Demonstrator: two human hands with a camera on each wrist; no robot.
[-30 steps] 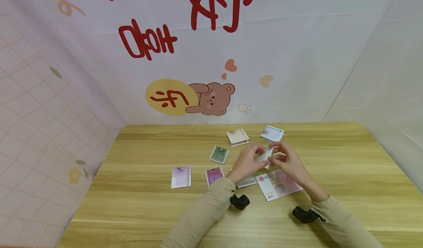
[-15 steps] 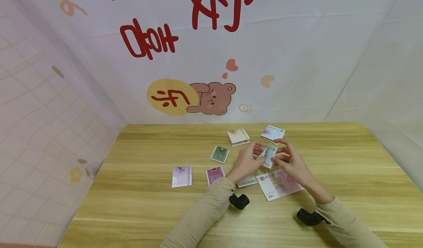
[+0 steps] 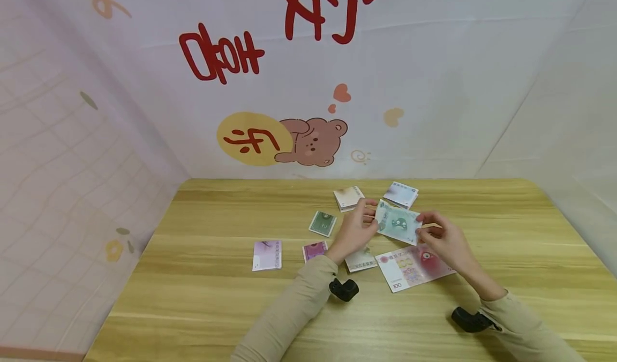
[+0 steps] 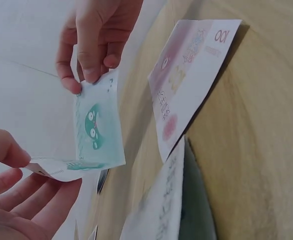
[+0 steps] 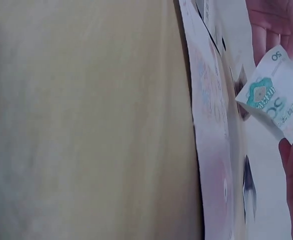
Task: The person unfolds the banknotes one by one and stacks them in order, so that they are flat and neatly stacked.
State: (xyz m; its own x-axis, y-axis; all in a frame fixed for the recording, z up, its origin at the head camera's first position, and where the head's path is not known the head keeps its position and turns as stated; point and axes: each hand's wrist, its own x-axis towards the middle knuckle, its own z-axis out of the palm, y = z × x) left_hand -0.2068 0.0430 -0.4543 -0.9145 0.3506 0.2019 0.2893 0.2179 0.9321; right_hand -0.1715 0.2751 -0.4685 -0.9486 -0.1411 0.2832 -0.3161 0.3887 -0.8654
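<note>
A green play banknote [image 3: 399, 223] is spread out above the table, marked 50 on the side seen in the right wrist view. My left hand [image 3: 355, 228] pinches its left end between thumb and fingers. At the opposite end, my right hand [image 3: 445, 241] holds the note by its edge. In the left wrist view the note [image 4: 99, 120] still bends along a crease near the left hand. Below the hands a pink 100 banknote [image 3: 409, 271] lies flat. Partly behind my left wrist is a folded grey-green note [image 3: 361, 261].
At the back of the wooden table [image 3: 202, 298] lie a folded beige note [image 3: 348, 197] and a folded blue note [image 3: 401, 193]. Further left are a green note [image 3: 323, 223], a magenta note [image 3: 314, 250] and a lilac note [image 3: 267, 255]. A printed cloth [image 3: 434, 83] hangs behind.
The green banknote has gone from folded to spread out. My right hand has moved right with its end, while my left hand has shifted slightly and kept hold.
</note>
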